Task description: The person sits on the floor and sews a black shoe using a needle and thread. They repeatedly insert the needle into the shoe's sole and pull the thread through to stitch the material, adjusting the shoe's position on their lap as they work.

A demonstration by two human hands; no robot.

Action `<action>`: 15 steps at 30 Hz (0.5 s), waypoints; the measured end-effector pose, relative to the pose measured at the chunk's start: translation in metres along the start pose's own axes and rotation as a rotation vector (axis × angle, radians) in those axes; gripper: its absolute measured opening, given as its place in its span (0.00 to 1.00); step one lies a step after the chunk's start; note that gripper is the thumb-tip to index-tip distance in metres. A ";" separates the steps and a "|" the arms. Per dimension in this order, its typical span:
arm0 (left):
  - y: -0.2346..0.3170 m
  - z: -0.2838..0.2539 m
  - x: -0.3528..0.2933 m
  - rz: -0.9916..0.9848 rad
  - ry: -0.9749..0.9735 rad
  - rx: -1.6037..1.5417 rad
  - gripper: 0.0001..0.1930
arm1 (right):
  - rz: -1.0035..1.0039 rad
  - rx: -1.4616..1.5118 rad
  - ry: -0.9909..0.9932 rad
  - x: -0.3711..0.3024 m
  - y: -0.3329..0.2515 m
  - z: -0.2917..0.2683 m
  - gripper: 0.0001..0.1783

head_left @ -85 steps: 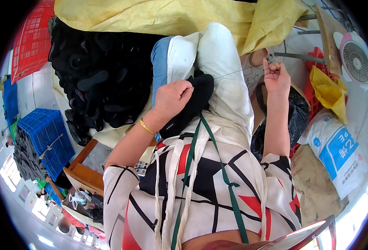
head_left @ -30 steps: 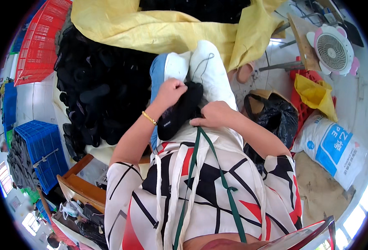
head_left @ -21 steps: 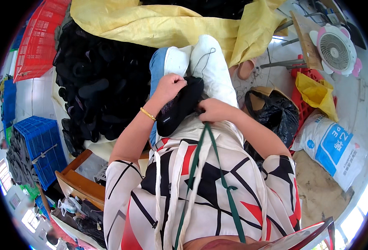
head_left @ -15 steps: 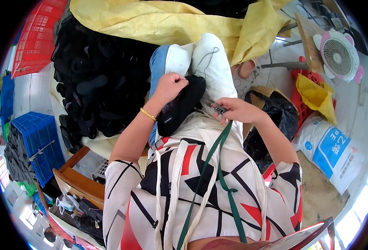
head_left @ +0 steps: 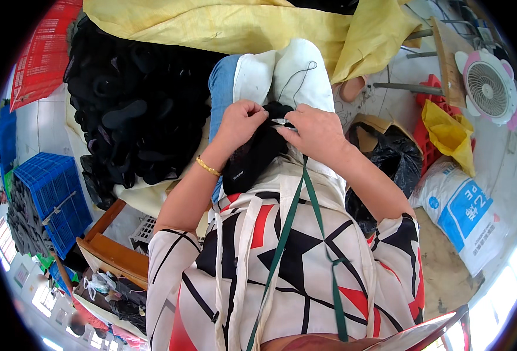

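Observation:
A black fabric shoe point(head_left: 252, 161) lies across my lap, on white cloth over my jeans. My left hand point(head_left: 240, 124) is closed in a pinch at the shoe's far edge; any thread between its fingertips is too small to make out. My right hand point(head_left: 320, 133) grips small metal thread snips point(head_left: 282, 122), their blades pointing left, close to my left fingertips at the shoe. A green cord point(head_left: 294, 207) runs from below my right hand down over my patterned shirt. Beyond the hands, a loose dark thread point(head_left: 296, 76) curls over the white cloth on my knee.
A large heap of black shoes point(head_left: 132, 111) lies to my left. Yellow sheeting point(head_left: 223, 28) stretches along the far side. Red and blue crates point(head_left: 56, 199) stand at left. To the right are a black plastic bag point(head_left: 396, 155), a white sack point(head_left: 463, 213) and a pink-and-white fan point(head_left: 487, 85).
My right hand has moved left and away from my body, bringing the snips from beside the shoe to its far end. My left hand keeps its pinch there.

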State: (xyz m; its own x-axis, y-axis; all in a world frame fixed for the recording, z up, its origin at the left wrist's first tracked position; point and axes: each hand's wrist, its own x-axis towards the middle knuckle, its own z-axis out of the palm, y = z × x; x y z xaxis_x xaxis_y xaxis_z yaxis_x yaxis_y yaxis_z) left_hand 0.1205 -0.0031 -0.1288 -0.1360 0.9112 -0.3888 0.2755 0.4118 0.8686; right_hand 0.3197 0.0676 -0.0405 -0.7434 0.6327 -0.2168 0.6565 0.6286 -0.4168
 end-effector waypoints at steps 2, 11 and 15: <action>-0.001 0.000 0.001 -0.001 0.001 0.001 0.09 | -0.015 -0.023 0.007 0.003 0.002 0.005 0.16; 0.001 0.000 0.004 0.003 -0.002 0.008 0.08 | -0.032 -0.066 0.061 0.011 0.002 0.016 0.15; -0.001 0.000 0.004 0.008 0.004 -0.004 0.08 | -0.031 -0.055 0.072 0.013 0.002 0.017 0.15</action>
State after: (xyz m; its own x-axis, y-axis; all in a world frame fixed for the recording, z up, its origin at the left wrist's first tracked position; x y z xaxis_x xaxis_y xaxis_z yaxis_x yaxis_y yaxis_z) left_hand 0.1197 -0.0001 -0.1309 -0.1372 0.9144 -0.3808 0.2725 0.4044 0.8730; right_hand 0.3090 0.0694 -0.0590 -0.7535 0.6425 -0.1395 0.6410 0.6708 -0.3730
